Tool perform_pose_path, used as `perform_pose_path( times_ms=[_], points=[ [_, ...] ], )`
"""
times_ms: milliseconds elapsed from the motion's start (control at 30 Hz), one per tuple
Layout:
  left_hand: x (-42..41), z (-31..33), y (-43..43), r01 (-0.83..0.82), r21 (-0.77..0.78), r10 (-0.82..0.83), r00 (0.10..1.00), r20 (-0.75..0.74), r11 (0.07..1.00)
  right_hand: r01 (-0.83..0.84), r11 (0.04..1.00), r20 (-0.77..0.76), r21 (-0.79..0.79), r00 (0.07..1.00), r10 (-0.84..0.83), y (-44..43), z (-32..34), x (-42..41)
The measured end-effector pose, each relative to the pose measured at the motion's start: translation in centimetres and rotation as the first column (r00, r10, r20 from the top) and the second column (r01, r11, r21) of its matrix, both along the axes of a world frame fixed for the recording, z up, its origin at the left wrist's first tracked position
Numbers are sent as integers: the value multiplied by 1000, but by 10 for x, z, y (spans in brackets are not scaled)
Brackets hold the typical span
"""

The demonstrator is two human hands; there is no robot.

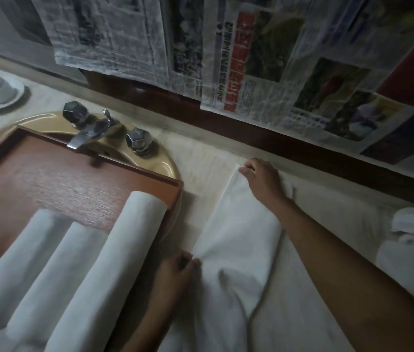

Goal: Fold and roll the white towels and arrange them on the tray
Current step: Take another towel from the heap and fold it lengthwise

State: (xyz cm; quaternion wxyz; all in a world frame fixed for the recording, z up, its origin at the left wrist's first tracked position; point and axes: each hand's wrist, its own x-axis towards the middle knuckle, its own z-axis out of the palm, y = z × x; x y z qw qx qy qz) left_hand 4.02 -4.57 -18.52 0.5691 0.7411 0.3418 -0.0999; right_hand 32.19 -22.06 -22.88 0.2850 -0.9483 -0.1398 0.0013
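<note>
Towel [236, 224] lying right of the tray [48, 174].
My left hand [178, 271] pinches its near edge; my right hand [263, 179] pinches its far corner.

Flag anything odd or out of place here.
The tray sits across the sink, its far rim under the faucet: an unusual perch. Newspapers cover the wall behind. On the tray, the right roll reaches farther than the middle roll or left roll.
</note>
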Motion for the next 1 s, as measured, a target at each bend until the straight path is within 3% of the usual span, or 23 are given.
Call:
perform_pose_path(
  times_ms=[133, 267, 333, 433, 567, 667, 833, 933, 1000],
  points=[
    [-1, -9, -2, 44, 136, -44, 999, -10, 990, 2, 999, 30, 46, 1000, -4, 1, -2, 0],
    [0, -1, -4, -75, -58, 76, 997, 23, 996, -9, 999, 41, 41, 999, 7, 2, -2, 3],
    [3, 2, 1, -52, 14, 51, 997, 59, 999, 2, 999, 58, 41, 998, -4, 3, -2, 4],
    [6, -5, 9, 41, 227, -36, 999, -27, 973, 32, 998, 82, 60, 996, -37, 4, -7, 3],
    [7, -15, 9, 77, 249, -66, 997, -51, 966, 72, 990, 181, 122, 979, -93, 5, -9, -4],
    [8, -15, 7, 84, 290, -69, 996, -61, 953, 56, 998, 310, -2, 949, -53, 9, -11, -6],
    [9, -7, 6, 86, 286, -68, 995, -74, 954, 87, 981, 349, -172, 937, -22, 8, 5, -18],
    [8, -5, 5, 86, 296, -69, 995, -66, 951, -68, 986, 318, -155, 941, 115, -4, 1, -53],
    [8, -3, 5, 87, 237, -67, 994, -92, 968, -165, 954, 224, -251, 949, 224, -16, -12, -73]
  ],
)
